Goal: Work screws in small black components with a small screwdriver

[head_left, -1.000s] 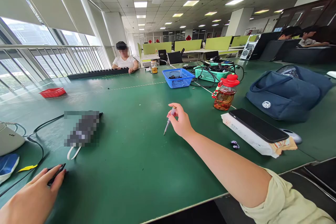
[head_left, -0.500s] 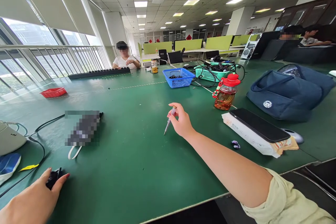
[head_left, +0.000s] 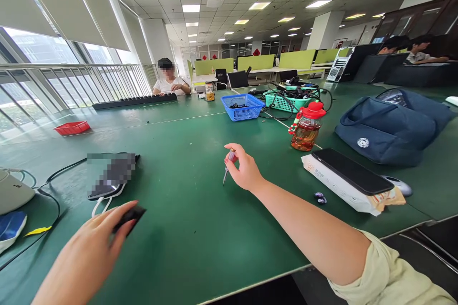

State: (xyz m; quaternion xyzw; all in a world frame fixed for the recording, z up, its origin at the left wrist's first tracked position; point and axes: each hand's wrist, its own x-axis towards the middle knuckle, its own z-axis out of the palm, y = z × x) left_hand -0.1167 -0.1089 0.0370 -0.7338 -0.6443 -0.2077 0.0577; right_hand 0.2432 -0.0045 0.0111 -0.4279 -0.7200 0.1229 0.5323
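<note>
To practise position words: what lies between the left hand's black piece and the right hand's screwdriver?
In the head view, green tabletop lies between the black piece in the left hand and the screwdriver in the right hand.

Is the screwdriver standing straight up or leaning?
Leaning: the screwdriver in the right hand slants in the picture, its lower end further left than its upper end.

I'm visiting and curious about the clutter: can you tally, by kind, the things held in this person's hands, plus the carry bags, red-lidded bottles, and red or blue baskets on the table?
Held things: 2 (screwdriver in the right hand, small black part in the left hand)
Carry bags: 1 (dark blue bag)
Red-lidded bottles: 1 (bottle)
Baskets: 2 (red basket, blue basket)
Total: 6
</note>
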